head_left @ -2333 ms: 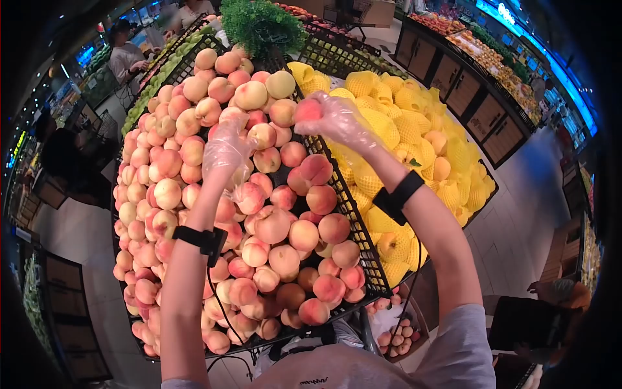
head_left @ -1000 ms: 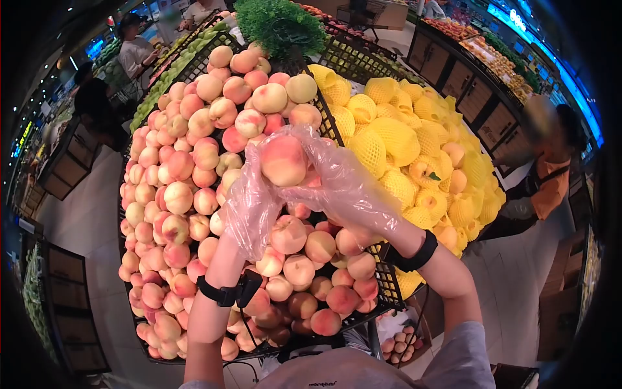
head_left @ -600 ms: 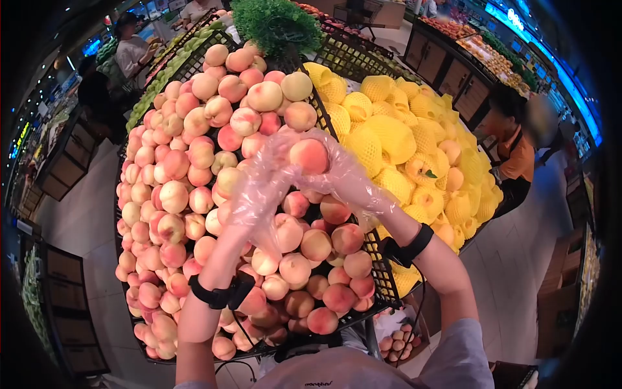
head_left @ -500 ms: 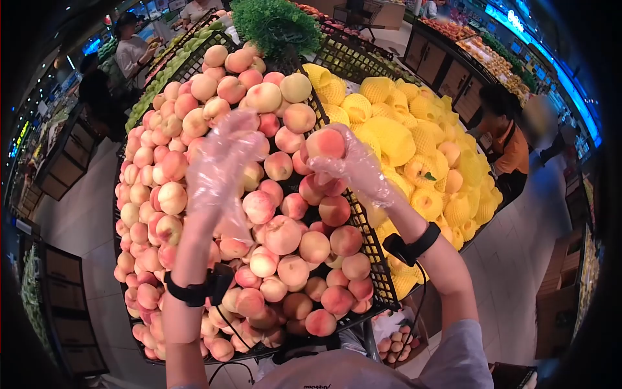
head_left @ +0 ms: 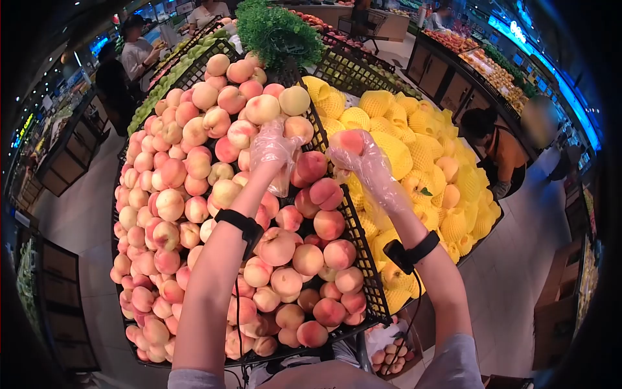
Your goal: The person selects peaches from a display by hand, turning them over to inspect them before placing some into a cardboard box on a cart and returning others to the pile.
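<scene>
Both my hands wear clear plastic gloves. My left hand [head_left: 274, 148] reaches over the upper right of the peach pile, its fingers curled against a pale peach [head_left: 299, 129]; how firmly they grip is hard to see. Held in my right hand [head_left: 364, 161] is a pinkish peach [head_left: 348, 141], above the black crate divider. Loose peaches [head_left: 276, 246] fill the black crate [head_left: 370, 275] beneath my arms. To the right of the divider lie fruits in yellow foam nets [head_left: 424, 149].
A green leafy bunch [head_left: 278, 35] stands at the top of the display. One person in orange [head_left: 507, 155] bends at the right edge; others stand at the upper left. A box of peaches [head_left: 391, 353] sits below the crate's front.
My left hand has moved right and up across the pile to the pale peach. My right hand has shifted slightly right, still with its peach. The person in orange bends lower.
</scene>
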A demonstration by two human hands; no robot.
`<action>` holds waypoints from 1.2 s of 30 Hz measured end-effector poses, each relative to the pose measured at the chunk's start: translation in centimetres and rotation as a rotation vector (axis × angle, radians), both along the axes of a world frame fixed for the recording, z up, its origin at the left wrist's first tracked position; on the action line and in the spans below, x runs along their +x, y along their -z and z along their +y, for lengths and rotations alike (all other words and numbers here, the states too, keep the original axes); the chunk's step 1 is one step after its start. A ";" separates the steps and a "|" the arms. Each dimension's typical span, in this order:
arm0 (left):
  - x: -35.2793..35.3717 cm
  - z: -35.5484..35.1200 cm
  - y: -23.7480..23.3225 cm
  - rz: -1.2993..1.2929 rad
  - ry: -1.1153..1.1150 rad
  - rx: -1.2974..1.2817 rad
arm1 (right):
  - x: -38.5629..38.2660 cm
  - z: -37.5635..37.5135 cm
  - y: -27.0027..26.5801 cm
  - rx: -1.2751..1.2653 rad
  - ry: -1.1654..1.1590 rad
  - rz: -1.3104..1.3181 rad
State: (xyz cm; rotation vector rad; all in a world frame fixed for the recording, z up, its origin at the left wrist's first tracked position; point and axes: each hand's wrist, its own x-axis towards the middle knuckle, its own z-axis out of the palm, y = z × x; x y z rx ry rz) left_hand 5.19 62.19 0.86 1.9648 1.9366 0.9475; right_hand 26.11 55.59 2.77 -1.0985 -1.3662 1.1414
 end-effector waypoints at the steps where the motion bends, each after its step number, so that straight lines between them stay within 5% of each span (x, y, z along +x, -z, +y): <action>1: 0.4 0.5 0.4 0.009 -0.003 -0.028 | 0.3 -0.5 -0.2 0.003 0.009 -0.021; 10: 0.2 1.2 -1.4 -0.122 0.034 -0.223 | 2.1 -2.5 -0.3 0.015 0.035 -0.079; 15: -3.7 2.7 1.3 -0.704 0.055 -0.285 | 1.2 -2.6 -0.7 -0.020 0.007 -0.047; 16: -3.7 1.2 0.2 -1.078 0.175 -0.315 | 0.6 -2.8 -1.1 -0.029 -0.020 -0.031; 18: -4.5 -0.2 -0.8 -1.324 0.200 -0.294 | -0.7 -2.9 -1.1 -0.072 -0.108 -0.026; 23: -5.4 -1.8 -2.4 -1.730 0.166 -0.255 | -5.3 -1.9 -1.0 -0.193 -0.320 0.017; 24: -5.8 -1.4 -1.5 -1.778 0.194 -0.232 | -6.2 0.1 1.7 -0.237 -0.395 0.289; 27: -6.6 -2.8 -1.3 -1.636 0.256 -0.157 | -7.9 1.5 2.2 -0.165 -0.248 0.028; 28: -6.6 -3.9 -1.8 -1.446 0.279 -0.121 | -7.9 1.5 2.6 -0.073 -0.294 0.059; 32: -6.4 -9.1 -4.3 -0.522 0.257 0.068 | -7.7 -1.5 -0.1 0.206 -0.344 -0.688; 34: -6.2 -10.9 -4.3 -0.600 0.247 0.026 | -7.3 -1.8 2.0 0.592 -0.352 -0.971; 36: -6.1 -11.7 -2.9 -1.009 0.222 -0.080 | -7.6 -0.9 5.8 0.876 -0.303 -1.103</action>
